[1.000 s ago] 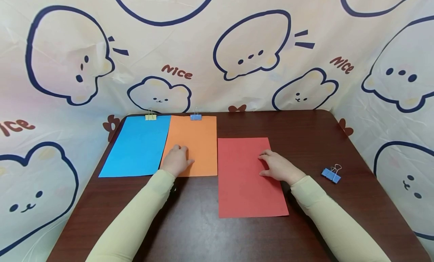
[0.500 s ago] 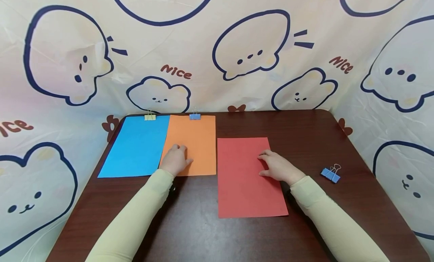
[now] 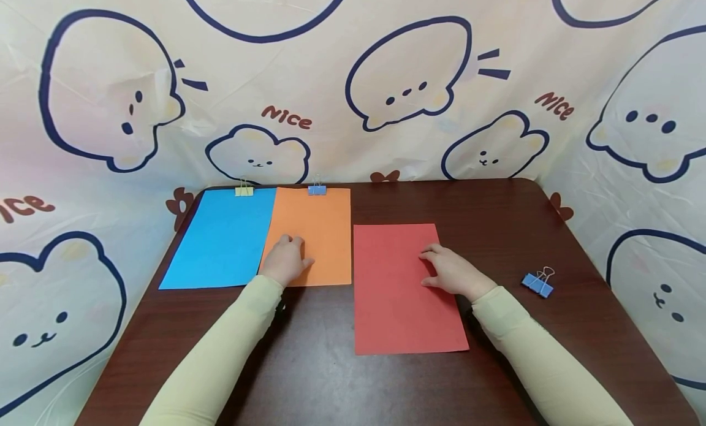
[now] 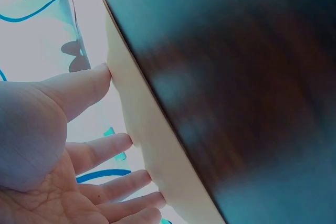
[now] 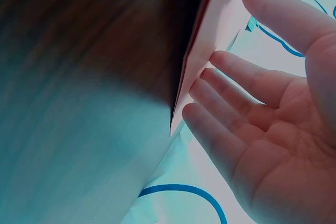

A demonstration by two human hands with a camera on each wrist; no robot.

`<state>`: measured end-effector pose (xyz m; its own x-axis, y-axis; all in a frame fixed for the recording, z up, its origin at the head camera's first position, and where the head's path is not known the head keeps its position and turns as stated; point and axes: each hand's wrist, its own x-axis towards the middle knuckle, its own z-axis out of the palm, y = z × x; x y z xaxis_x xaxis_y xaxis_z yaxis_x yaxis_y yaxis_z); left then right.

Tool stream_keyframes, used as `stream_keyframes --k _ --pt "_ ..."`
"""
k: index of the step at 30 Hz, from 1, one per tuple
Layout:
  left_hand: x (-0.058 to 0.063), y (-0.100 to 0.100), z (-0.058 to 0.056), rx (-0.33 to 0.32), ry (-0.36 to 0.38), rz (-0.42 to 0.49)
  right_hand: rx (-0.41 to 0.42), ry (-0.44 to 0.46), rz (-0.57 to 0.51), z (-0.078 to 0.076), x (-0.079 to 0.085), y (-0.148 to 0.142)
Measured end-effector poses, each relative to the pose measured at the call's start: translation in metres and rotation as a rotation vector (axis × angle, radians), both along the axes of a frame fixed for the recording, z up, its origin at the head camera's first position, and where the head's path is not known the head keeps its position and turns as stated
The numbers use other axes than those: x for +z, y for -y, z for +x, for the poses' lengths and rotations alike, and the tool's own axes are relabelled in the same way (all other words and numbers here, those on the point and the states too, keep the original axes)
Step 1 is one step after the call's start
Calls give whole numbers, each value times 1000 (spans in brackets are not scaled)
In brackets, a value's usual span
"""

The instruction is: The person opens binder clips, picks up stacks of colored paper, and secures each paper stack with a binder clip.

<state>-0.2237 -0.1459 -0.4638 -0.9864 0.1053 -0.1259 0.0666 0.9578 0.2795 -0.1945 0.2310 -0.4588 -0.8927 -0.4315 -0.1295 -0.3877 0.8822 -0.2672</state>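
Observation:
My left hand point(image 3: 284, 262) rests its fingertips on the orange paper point(image 3: 325, 242), fingers spread and relaxed. In the left wrist view its thumb and fingertips touch the sheet's surface. A blue binder clip point(image 3: 317, 190) sits on that sheet's top edge. Over the right part of the red paper point(image 3: 394, 291) lies my right hand point(image 3: 452, 271), its fingers relaxed and fingertips on the sheet. The right wrist view shows the right hand's palm point(image 5: 294, 145) raised off the paper. Both hands hold nothing.
Left of the orange sheet lies a blue paper point(image 3: 220, 242) with a yellow binder clip point(image 3: 244, 191) at its top edge. A loose blue binder clip point(image 3: 537, 284) lies at the right of the dark wooden table point(image 3: 309, 365). A patterned curtain point(image 3: 397, 150) borders the back and sides.

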Motion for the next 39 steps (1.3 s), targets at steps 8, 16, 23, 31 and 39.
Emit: stream_keyframes --k 8,16,23,31,39 --pt "4 -5 4 -2 14 3 -3 2 -4 0 -2 0" --pt "16 -20 18 -61 0 29 -9 4 -4 -1 -4 -1" --pt "24 -37 36 -151 -51 15 -8 0 -15 0 -3 -1" --pt "25 -50 53 -229 -40 -31 -5 -4 -10 -1 -2 -1" --pt "18 -48 54 -217 -5 -75 -2 -5 -5 -1 -2 -1"
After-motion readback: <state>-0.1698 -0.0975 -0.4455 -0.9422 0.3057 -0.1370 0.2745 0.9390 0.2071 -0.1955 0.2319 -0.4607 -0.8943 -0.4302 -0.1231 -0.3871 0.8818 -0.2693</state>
